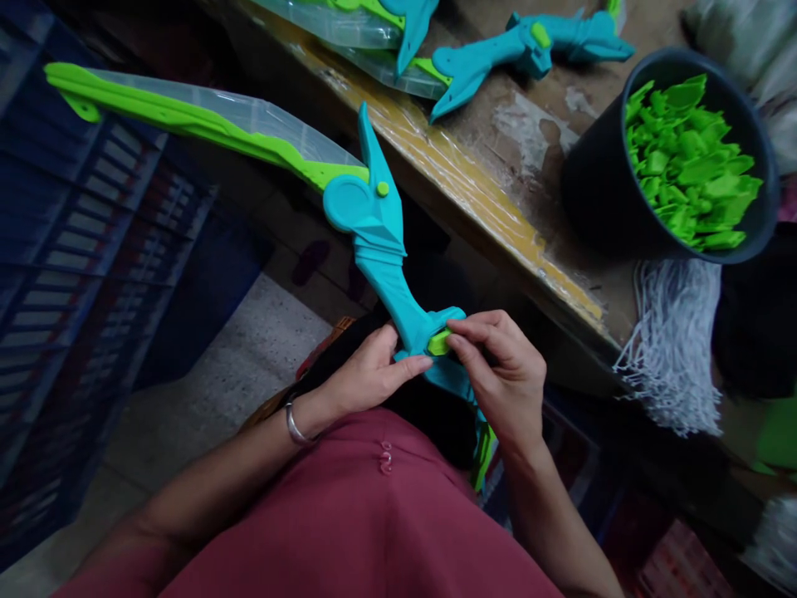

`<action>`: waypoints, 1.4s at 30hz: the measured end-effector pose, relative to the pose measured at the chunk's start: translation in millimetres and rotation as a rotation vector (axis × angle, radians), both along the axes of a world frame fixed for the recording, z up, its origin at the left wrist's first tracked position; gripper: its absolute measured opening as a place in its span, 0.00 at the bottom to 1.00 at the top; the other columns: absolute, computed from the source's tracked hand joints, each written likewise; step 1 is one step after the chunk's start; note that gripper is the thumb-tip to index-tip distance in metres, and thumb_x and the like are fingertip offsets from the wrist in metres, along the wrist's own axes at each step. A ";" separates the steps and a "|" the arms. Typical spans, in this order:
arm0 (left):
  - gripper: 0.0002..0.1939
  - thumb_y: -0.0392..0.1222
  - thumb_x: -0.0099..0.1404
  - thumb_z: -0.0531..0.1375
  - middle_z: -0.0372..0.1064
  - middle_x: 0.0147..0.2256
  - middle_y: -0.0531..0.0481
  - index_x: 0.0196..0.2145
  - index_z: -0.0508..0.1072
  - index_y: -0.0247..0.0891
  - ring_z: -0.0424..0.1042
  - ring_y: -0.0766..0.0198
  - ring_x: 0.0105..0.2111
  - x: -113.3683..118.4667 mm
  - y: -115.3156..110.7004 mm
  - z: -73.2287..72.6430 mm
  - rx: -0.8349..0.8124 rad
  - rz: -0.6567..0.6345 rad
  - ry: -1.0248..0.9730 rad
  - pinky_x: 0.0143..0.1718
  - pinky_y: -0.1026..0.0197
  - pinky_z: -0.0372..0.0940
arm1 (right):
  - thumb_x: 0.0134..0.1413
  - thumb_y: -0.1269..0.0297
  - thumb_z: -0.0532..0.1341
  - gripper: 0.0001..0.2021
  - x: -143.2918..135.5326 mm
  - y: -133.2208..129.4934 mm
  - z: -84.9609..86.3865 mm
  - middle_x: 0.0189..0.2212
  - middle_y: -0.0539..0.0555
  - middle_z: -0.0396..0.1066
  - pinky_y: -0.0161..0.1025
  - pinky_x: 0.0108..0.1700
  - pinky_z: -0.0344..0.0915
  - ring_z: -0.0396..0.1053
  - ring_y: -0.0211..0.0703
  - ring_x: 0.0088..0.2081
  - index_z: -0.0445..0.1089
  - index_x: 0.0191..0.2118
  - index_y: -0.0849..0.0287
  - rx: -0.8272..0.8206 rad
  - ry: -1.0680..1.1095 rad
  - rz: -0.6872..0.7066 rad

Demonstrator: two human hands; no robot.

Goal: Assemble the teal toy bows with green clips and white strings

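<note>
The person sits close to the desk point(473, 195), with a toy bow point(379, 249) held over the lap. The left hand point(367, 374) steadies the teal handle from below, its grip pressed against the plastic with the thumb lying flat along it, so the piece cannot twist. The right hand point(504, 374) pinches a small green clip point(439, 342) between thumb and forefinger, right at a notch in the handle, where the two hands meet. A bangle point(295, 428) sits on the left wrist.

From there the bow runs up and away to the left; its green limb point(187, 120), backed by clear plastic, hangs out over the floor point(237, 374) because the thing is too long to lie in the lap.

Farther off, on the desk, a black bucket point(598, 191) full of green pieces point(691, 158) stands within reach of the right hand, with a bundle of white strings point(672, 340) draped over the edge beside it. More bows point(529, 46) lie at the far side.
</note>
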State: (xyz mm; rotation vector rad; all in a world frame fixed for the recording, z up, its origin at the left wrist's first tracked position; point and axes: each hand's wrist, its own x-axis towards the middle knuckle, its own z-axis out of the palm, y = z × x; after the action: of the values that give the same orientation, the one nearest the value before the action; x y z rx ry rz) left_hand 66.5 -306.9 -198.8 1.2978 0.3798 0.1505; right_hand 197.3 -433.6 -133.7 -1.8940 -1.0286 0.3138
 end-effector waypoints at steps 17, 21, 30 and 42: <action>0.12 0.49 0.62 0.67 0.80 0.36 0.46 0.36 0.80 0.37 0.77 0.52 0.37 24.9 -12.3 11.7 0.215 0.181 0.158 0.44 0.52 0.70 | 0.60 0.55 0.68 0.14 54.6 2.1 -9.1 0.37 0.55 0.70 0.39 0.35 0.65 0.68 0.46 0.37 0.71 0.45 0.59 -0.288 0.263 0.230; 0.12 0.49 0.60 0.68 0.78 0.33 0.46 0.35 0.78 0.38 0.75 0.53 0.33 33.0 -12.8 8.4 0.218 0.231 0.114 0.40 0.53 0.70 | 0.58 0.56 0.68 0.14 61.0 3.0 -12.9 0.36 0.53 0.70 0.37 0.34 0.64 0.67 0.44 0.36 0.72 0.43 0.60 -0.283 0.266 0.225; 0.18 0.53 0.64 0.66 0.78 0.42 0.46 0.46 0.78 0.37 0.75 0.52 0.42 9.0 -2.5 -7.8 0.073 0.166 0.113 0.47 0.54 0.69 | 0.54 0.62 0.74 0.14 35.3 10.2 -28.7 0.34 0.49 0.68 0.33 0.32 0.60 0.64 0.37 0.31 0.74 0.43 0.60 -0.117 0.284 0.132; 0.26 0.62 0.61 0.67 0.76 0.49 0.41 0.46 0.80 0.37 0.76 0.52 0.47 -6.3 -4.9 25.2 -0.603 0.189 0.148 0.41 0.58 0.76 | 0.67 0.59 0.67 0.08 5.5 -38.3 36.1 0.41 0.52 0.72 0.36 0.44 0.69 0.72 0.41 0.42 0.71 0.46 0.57 -0.009 0.136 0.542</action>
State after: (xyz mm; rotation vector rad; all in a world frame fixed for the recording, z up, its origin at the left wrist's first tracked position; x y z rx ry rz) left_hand 60.2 -311.8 -173.6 0.6778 0.6206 0.0882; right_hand 202.8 -471.9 -97.6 -1.5482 -1.4354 0.7469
